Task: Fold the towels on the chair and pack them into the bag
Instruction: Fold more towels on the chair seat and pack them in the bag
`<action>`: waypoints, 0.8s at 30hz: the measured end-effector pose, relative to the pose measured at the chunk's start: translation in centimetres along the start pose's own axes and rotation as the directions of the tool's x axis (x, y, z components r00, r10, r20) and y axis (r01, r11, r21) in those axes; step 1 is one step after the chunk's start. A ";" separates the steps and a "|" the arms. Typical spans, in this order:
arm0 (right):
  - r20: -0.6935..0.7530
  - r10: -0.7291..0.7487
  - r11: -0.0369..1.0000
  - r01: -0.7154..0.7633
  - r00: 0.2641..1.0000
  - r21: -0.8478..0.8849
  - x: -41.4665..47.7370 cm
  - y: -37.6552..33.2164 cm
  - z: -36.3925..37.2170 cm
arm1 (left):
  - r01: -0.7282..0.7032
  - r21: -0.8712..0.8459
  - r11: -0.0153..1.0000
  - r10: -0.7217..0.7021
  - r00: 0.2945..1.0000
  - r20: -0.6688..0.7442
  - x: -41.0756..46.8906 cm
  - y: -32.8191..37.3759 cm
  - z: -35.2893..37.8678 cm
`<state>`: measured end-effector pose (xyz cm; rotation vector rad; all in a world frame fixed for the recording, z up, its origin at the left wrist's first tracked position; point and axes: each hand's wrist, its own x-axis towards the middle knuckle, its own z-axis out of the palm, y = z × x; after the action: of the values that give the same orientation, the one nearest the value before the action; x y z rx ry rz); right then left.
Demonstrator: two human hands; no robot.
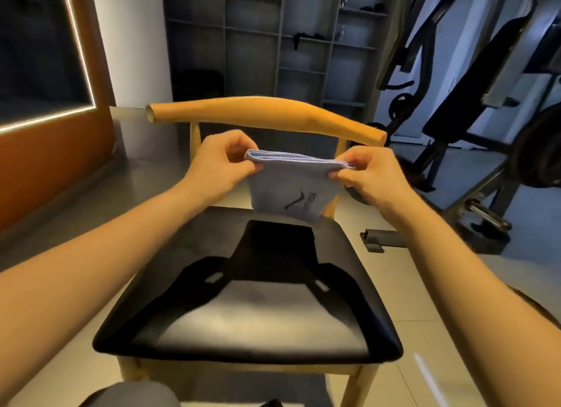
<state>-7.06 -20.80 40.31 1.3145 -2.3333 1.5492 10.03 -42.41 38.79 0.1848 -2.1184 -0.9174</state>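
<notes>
Towel (291, 191) hangs folded above the chair seat (249, 330); left hand (223, 163) and right hand (368, 172) pinch its top corners.

The towel (291, 191) is a soft, pale blue cloth, matt, with a fine nap and a dark printed mark. The chair seat (258, 324) is black padding under a smooth cover, like leather, which shines a little. Its top rail (267, 112) is smooth wood with a satin finish. The floor (425, 300) is of smooth, slightly glossy tiles.
</notes>
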 end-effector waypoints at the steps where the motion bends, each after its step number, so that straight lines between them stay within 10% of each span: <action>1: 0.068 0.026 1.000 -0.025 0.997 -0.014 -1.9 1.3 0.5 | -0.007 0.036 0.999 0.004 0.996 0.084 -2.1 -0.7 0.2; 9: 0.492 0.258 0.966 -0.216 0.832 -0.143 -13.0 8.4 3.9 | 0.201 0.164 0.966 -0.259 0.747 0.612 -13.3 -5.4 2.5; 24: 0.494 0.244 0.969 -0.194 0.835 -0.151 -14.3 9.7 4.1 | 0.397 0.076 0.915 -0.376 0.768 0.519 -15.8 -5.5 2.7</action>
<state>-2.75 -13.81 24.57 1.6481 -2.9240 1.2199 17.67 -38.38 24.16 0.4037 -2.6219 -1.3779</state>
